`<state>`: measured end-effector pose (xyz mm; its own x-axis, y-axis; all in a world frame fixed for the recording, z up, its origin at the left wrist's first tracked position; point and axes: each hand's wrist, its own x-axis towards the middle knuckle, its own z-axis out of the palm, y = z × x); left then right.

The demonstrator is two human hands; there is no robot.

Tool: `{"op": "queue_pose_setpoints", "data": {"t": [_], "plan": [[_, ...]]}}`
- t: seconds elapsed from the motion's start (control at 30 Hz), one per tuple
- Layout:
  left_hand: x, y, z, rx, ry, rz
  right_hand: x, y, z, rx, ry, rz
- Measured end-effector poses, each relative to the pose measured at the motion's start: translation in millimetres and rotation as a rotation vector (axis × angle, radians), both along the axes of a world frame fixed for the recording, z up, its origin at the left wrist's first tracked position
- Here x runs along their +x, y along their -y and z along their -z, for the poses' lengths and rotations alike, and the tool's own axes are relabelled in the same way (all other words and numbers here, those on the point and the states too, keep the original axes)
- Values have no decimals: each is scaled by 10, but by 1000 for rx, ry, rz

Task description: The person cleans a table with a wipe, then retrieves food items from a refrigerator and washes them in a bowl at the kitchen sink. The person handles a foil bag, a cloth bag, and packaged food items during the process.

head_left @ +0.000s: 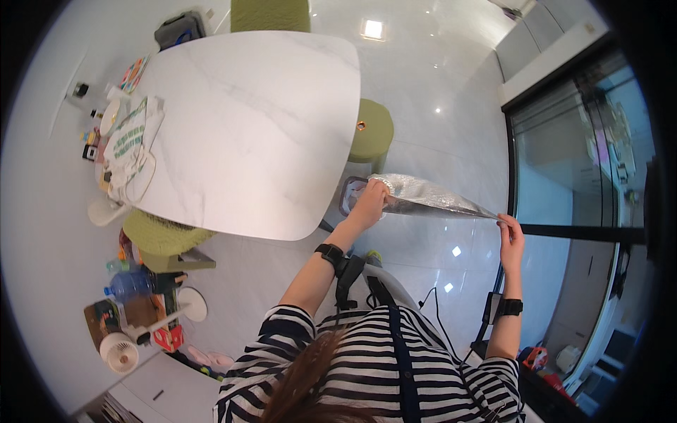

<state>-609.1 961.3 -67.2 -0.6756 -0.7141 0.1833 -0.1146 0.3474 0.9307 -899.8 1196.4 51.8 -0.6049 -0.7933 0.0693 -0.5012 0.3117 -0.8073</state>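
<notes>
A silvery foil-like bag or sheet (pixel 431 196) is stretched between my two hands over the floor, to the right of the table. My left hand (pixel 373 198) grips its near-table end, fingers closed on the crumpled edge. At the far right tip, my right hand (pixel 511 232) pinches the narrow corner between thumb and fingers. Just beyond my left hand, partly hidden by it and by the table edge, is a dark-rimmed bin (pixel 349 195) with a whitish liner or contents. What the foil holds inside, if anything, cannot be seen.
A white marble-look table (pixel 254 127) stands at the left, with a printed cloth bag (pixel 129 143) at its far side. A green stool (pixel 373 129) is beside it, a green chair (pixel 164 238) below. A water jug (pixel 129 285) and fan (pixel 119 353) stand lower left; a glass door (pixel 560 158) is right.
</notes>
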Motion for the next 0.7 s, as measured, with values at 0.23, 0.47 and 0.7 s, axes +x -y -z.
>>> {"op": "queue_pose_setpoints", "data": {"t": [0.23,0.47,0.7], "plan": [[28,122,-51,-54,49,53,131,-44,-56,46,3,69],[-125,269,-230,-42,105,184,289,-332,114,40,110,194],[-664,129,-748,-215,176,470,614,-1012,170,397,-114,426]]}}
